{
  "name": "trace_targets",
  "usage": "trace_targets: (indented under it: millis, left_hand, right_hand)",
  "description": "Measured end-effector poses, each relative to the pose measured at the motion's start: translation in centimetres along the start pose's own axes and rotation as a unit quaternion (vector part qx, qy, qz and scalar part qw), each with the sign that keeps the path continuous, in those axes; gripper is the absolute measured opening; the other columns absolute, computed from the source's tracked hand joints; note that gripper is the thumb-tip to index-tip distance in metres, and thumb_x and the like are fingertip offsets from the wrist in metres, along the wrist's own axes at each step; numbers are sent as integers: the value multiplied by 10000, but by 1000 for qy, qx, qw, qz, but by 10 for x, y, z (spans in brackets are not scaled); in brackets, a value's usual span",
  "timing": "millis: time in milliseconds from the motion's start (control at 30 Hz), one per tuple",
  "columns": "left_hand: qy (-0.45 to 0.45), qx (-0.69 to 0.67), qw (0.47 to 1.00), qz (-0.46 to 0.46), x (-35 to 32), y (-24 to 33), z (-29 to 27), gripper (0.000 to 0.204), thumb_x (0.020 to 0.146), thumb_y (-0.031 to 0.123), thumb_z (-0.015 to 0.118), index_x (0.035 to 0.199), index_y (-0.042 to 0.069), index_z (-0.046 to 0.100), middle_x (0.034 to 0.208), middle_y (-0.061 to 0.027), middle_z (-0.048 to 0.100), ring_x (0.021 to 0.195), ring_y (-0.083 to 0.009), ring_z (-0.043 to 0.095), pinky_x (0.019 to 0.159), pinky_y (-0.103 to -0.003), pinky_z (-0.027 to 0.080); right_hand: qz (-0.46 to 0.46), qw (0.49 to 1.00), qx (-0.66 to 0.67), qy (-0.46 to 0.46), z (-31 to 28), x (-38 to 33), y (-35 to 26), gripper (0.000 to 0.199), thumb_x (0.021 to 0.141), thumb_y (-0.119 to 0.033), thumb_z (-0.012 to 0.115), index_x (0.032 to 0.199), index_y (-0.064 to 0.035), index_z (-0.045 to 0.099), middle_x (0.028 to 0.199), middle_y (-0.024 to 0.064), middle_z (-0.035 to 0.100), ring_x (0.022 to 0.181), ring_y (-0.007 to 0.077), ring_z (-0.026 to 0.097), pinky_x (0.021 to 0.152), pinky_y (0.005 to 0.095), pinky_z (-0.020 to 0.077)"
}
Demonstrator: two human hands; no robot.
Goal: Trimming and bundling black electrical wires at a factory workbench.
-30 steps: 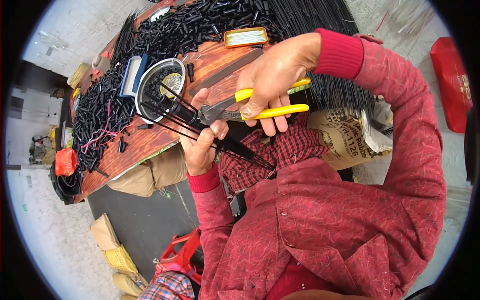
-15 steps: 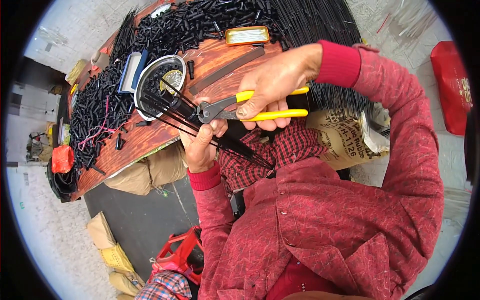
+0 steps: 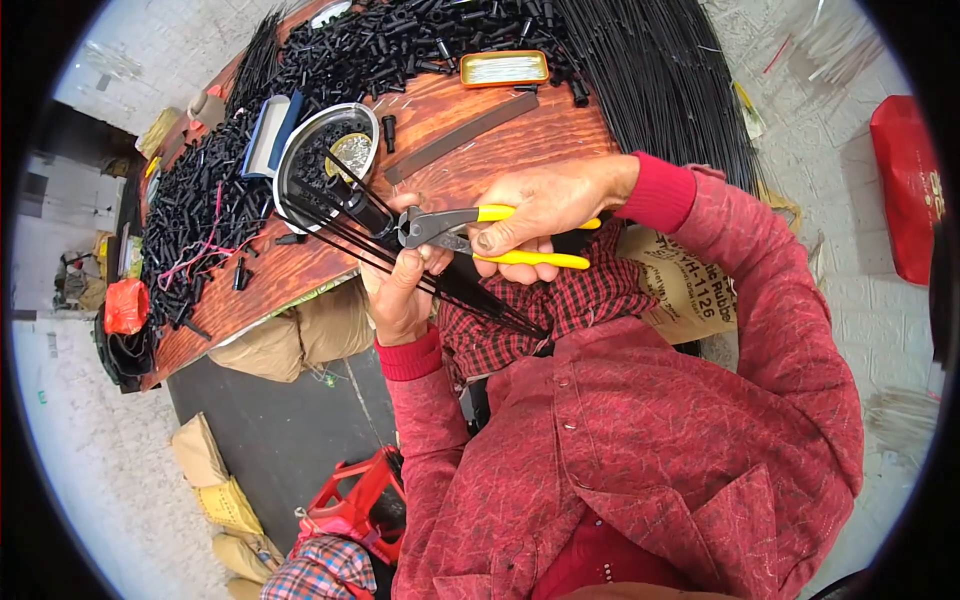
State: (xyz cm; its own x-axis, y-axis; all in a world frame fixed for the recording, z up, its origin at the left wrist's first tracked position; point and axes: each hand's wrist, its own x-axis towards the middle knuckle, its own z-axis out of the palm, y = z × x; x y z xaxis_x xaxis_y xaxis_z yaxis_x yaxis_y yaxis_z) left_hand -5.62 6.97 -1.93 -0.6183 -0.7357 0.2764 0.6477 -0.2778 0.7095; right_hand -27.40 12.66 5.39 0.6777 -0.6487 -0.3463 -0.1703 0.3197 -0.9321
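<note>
Rods (image 3: 330,225), thin and black, fan out from the left hand (image 3: 400,295), which is closed around the bundle just below the pliers (image 3: 430,228). The right hand (image 3: 540,215) is wrapped around the yellow handles, squeezing them near together, with the pliers' nose on a black sleeve (image 3: 365,210) at a rod's end. All this sits over the wooden table (image 3: 480,150), beside the round tin (image 3: 310,150).
</note>
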Motion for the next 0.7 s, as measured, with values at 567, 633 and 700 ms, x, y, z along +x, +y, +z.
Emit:
trace_targets:
  millis: [567,633,700]
  left_hand:
    - [-71,-25,997,24,9,-7,-20,635,839,209,754,1318,-34,417,898,-54,517,743,-142,495,639,-269,414]
    - [-72,-40,996,22,9,-8,-16,631,839,208,754,1318,-29,418,903,-53,514,746,-143,496,641,-271,413]
    - [-74,-54,996,18,9,-8,-16,628,839,207,753,1318,-25,419,908,-53,511,748,-143,497,644,-273,413]
  right_hand:
    - [-127,887,443,-21,80,42,33,412,980,-447,529,1041,-40,537,691,26,491,547,117,469,511,301,467]
    - [-140,877,459,-33,83,49,43,404,984,-444,523,1036,-43,536,689,28,490,541,119,468,510,303,469]
    - [-173,873,455,-30,86,57,50,397,986,-444,516,1031,-50,535,682,33,485,528,119,467,506,309,471]
